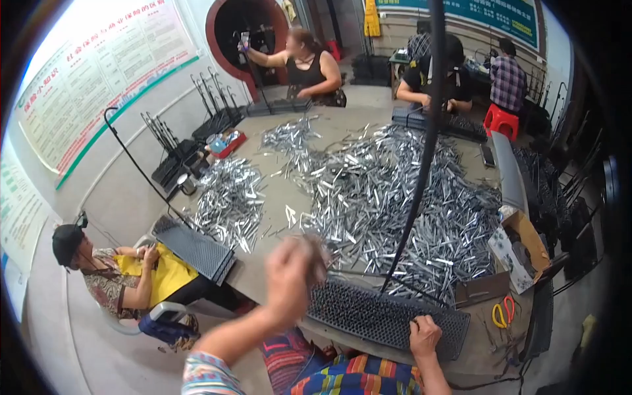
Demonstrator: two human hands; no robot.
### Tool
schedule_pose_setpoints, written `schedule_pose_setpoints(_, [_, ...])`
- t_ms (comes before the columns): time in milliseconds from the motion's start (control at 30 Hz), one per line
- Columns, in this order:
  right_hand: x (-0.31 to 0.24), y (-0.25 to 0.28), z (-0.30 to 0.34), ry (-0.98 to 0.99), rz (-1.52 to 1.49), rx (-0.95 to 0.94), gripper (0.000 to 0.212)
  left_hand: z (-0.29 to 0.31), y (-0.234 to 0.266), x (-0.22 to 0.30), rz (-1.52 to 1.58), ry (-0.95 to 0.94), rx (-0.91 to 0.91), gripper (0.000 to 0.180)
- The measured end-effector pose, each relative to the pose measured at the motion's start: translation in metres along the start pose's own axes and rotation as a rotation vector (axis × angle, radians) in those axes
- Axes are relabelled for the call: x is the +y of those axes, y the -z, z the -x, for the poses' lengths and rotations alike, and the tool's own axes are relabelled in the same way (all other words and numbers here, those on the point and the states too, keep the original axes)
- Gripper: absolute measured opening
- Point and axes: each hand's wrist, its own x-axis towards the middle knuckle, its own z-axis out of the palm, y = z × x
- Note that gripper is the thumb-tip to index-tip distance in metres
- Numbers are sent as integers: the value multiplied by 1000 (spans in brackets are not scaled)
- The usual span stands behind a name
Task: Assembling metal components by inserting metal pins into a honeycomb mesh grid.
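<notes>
Resting the right hand [425, 336], curled, on the black tray [359, 317]. Holding up the blurred left hand [288, 271] near metal strips [388, 197]. Cannot tell either grip.

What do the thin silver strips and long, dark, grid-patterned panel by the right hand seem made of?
Thin silver strips: probably shiny metal, given bright glints. Long, dark, grid-patterned panel: perhaps plastic or coated metal; its dull surface leaves this open.
</notes>
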Motion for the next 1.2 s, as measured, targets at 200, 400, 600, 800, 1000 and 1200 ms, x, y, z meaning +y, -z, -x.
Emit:
schedule_pose_setpoints(200, [-5,-6,6,-44,-35,109,8,0,-22,45,134,-214,-130,26])
schedule_pose_setpoints(400, [-1,-17,-18,-74,-194,159,11,105,-23,-136,117,840,-492,21])
schedule_pose_setpoints(600, [31,-9,15,-296,-514,64,4,220,18,-279,299,1432,-510,17])
schedule_pose_setpoints(800, [8,-19,18,-360,-601,187,17,182,9,-265,143,1303,-457,20])
schedule_pose_setpoints(1000, [16,-24,7,-89,-357,171,9,203,-5,-265,316,1401,-430,21])
schedule_pose_setpoints(1200, [8,-14,-1,13,-221,150,13,201,4,-271,273,1400,-387,22])
